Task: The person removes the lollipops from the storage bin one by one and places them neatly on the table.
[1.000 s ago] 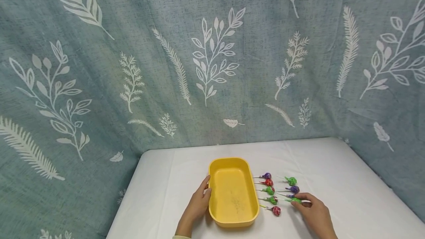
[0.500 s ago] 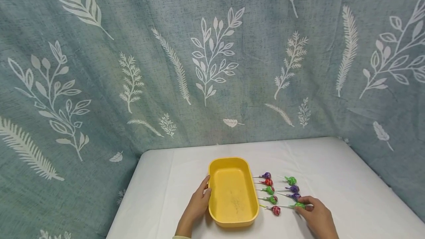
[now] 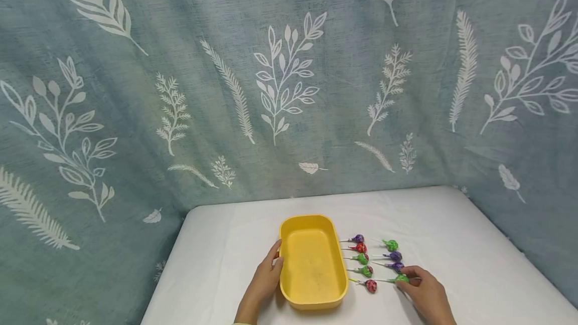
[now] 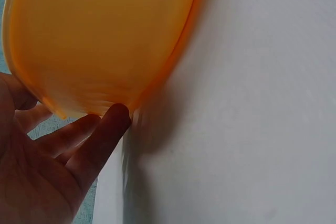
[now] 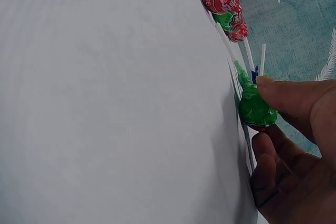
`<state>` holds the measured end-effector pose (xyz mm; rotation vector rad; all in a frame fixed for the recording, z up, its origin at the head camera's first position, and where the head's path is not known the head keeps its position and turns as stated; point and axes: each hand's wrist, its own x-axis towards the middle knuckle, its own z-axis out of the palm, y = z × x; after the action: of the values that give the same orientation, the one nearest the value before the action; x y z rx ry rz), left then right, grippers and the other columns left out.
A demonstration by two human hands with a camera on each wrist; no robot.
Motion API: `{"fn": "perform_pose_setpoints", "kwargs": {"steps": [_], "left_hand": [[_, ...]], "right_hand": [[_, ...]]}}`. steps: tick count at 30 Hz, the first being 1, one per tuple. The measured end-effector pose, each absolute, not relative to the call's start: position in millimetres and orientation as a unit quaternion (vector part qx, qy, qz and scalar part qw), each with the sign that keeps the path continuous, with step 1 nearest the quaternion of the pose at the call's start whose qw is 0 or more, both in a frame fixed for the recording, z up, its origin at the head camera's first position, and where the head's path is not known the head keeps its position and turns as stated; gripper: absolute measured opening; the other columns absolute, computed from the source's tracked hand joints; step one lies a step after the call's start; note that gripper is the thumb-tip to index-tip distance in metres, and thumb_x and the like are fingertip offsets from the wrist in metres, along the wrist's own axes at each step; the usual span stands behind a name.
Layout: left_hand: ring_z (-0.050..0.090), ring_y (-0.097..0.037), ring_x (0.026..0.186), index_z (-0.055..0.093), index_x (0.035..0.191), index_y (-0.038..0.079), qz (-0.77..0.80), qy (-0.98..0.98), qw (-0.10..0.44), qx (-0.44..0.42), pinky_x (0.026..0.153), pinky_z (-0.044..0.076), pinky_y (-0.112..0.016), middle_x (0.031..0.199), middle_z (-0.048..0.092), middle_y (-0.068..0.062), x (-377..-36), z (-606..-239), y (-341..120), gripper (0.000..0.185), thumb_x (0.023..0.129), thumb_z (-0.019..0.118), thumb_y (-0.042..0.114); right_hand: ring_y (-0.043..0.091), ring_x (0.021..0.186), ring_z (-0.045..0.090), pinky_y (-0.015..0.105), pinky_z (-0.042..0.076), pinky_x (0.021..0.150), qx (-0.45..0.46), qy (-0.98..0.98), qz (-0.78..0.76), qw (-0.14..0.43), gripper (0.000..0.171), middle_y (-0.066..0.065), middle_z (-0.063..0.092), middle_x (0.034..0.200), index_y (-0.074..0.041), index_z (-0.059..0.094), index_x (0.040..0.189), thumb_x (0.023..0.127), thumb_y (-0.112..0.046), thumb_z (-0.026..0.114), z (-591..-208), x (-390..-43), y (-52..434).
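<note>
In the head view, my left hand touches the left wall of a yellow tray. Its fingers lie fairly straight against the outside, and the left wrist view shows fingertips right at the tray wall. My right hand pinches a green-wrapped lollipop by its head, low over the table, stick pointing left. The thumb presses the green wrapper in the right wrist view. Just behind it lies a purple lollipop.
Beside the tray's right wall runs a column of several lollipops, from a purple one to a red one. To their right lie another green lollipop and a purple one. A patterned curtain hangs behind the white table.
My right hand has drawn the green lollipop toward the near side, uncovering the purple one behind it. My left hand has stayed at the tray. The head view has shifted slightly.
</note>
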<state>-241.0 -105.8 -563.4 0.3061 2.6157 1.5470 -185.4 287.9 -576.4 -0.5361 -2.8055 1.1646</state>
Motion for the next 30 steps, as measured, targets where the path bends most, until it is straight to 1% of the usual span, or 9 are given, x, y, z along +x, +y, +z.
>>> {"fn": "perform_pose_setpoints", "kwargs": {"steps": [3, 8, 11, 17, 21, 24, 27, 28, 30], "left_hand": [[0.062, -0.042, 0.114, 0.035, 0.159, 0.014, 0.507, 0.856, 0.041, 0.096, 0.099, 0.046, -0.062, 0.14, 0.054, -0.026, -240.7, -563.2, -108.7, 0.052, 0.109, 0.045, 0.02], [0.063, -0.041, 0.114, 0.037, 0.158, 0.015, 0.503, 0.859, 0.036, 0.092, 0.1, 0.045, -0.062, 0.139, 0.055, -0.025, -242.8, -563.9, -110.8, 0.051, 0.108, 0.045, 0.021], [0.063, -0.038, 0.113, 0.038, 0.158, 0.015, 0.504, 0.859, 0.034, 0.086, 0.1, 0.046, -0.061, 0.139, 0.055, -0.024, -243.9, -563.8, -111.6, 0.051, 0.108, 0.046, 0.021], [0.066, -0.031, 0.105, 0.037, 0.158, 0.015, 0.508, 0.856, 0.03, 0.09, 0.094, 0.05, -0.057, 0.139, 0.055, -0.024, -242.3, -561.7, -113.7, 0.052, 0.108, 0.048, 0.02], [0.067, -0.032, 0.108, 0.031, 0.16, 0.014, 0.516, 0.851, 0.03, 0.09, 0.093, 0.053, -0.054, 0.142, 0.053, -0.024, -241.5, -560.9, -114.0, 0.055, 0.109, 0.047, 0.024], [0.068, -0.028, 0.101, 0.028, 0.161, 0.012, 0.524, 0.847, 0.032, 0.086, 0.085, 0.056, -0.047, 0.144, 0.05, -0.025, -242.1, -560.4, -114.2, 0.057, 0.109, 0.046, 0.026], [0.068, -0.023, 0.087, 0.029, 0.16, 0.01, 0.531, 0.843, 0.029, 0.084, 0.075, 0.056, -0.041, 0.146, 0.048, -0.027, -242.6, -559.5, -115.8, 0.056, 0.109, 0.046, 0.025], [0.068, -0.024, 0.086, 0.03, 0.16, 0.01, 0.53, 0.844, 0.025, 0.084, 0.074, 0.056, -0.041, 0.145, 0.048, -0.027, -242.7, -559.1, -116.6, 0.056, 0.109, 0.046, 0.024], [0.069, -0.029, 0.09, 0.033, 0.159, 0.009, 0.52, 0.85, 0.012, 0.086, 0.079, 0.057, -0.046, 0.145, 0.049, -0.028, -242.9, -557.8, -118.5, 0.054, 0.108, 0.047, 0.024]], "right_hand": [[0.028, 0.087, 0.062, 0.046, 0.05, 0.073, -0.172, -0.911, 0.372, 0.032, 0.039, 0.017, 0.067, 0.104, 0.002, 0.066, 0.115, 0.084, -0.016, 0.082, -575.0, -186.9, 284.2], [0.034, 0.099, 0.06, 0.054, 0.048, 0.082, -0.161, -0.916, 0.365, 0.04, 0.039, 0.023, 0.064, 0.113, 0.002, 0.067, 0.117, 0.085, -0.017, 0.08, -567.9, -187.6, 281.7], [0.037, 0.102, 0.059, 0.056, 0.048, 0.085, -0.148, -0.916, 0.371, 0.044, 0.038, 0.026, 0.063, 0.116, 0.002, 0.067, 0.116, 0.086, -0.02, 0.078, -562.1, -187.2, 281.4], [0.035, 0.098, 0.062, 0.053, 0.05, 0.083, -0.108, -0.92, 0.368, 0.083, 0.034, 0.02, 0.066, 0.11, 0.001, 0.068, 0.113, 0.087, -0.02, 0.079, -550.7, -186.4, 274.9], [0.03, 0.091, 0.064, 0.045, 0.049, 0.076, -0.077, -0.923, 0.358, 0.117, 0.03, 0.013, 0.067, 0.102, 0.001, 0.07, 0.109, 0.087, -0.017, 0.08, -545.3, -189.0, 266.6], [0.028, 0.09, 0.064, 0.042, 0.05, 0.074, -0.065, -0.926, 0.348, 0.129, 0.029, 0.012, 0.067, 0.101, 0.001, 0.07, 0.109, 0.088, -0.017, 0.079, -540.5, -192.9, 259.9], [0.031, 0.095, 0.064, 0.048, 0.053, 0.081, -0.058, -0.928, 0.345, 0.127, 0.031, 0.015, 0.066, 0.106, 0.001, 0.069, 0.113, 0.091, -0.019, 0.076, -533.9, -197.2, 252.6], [0.033, 0.098, 0.064, 0.05, 0.053, 0.084, -0.055, -0.929, 0.345, 0.126, 0.032, 0.016, 0.066, 0.109, 0.001, 0.069, 0.115, 0.092, -0.02, 0.075, -531.3, -198.9, 250.2], [0.037, 0.104, 0.063, 0.054, 0.052, 0.088, -0.048, -0.93, 0.343, 0.122, 0.034, 0.019, 0.065, 0.115, 0.0, 0.068, 0.118, 0.093, -0.022, 0.073, -525.6, -202.6, 245.7]]}}
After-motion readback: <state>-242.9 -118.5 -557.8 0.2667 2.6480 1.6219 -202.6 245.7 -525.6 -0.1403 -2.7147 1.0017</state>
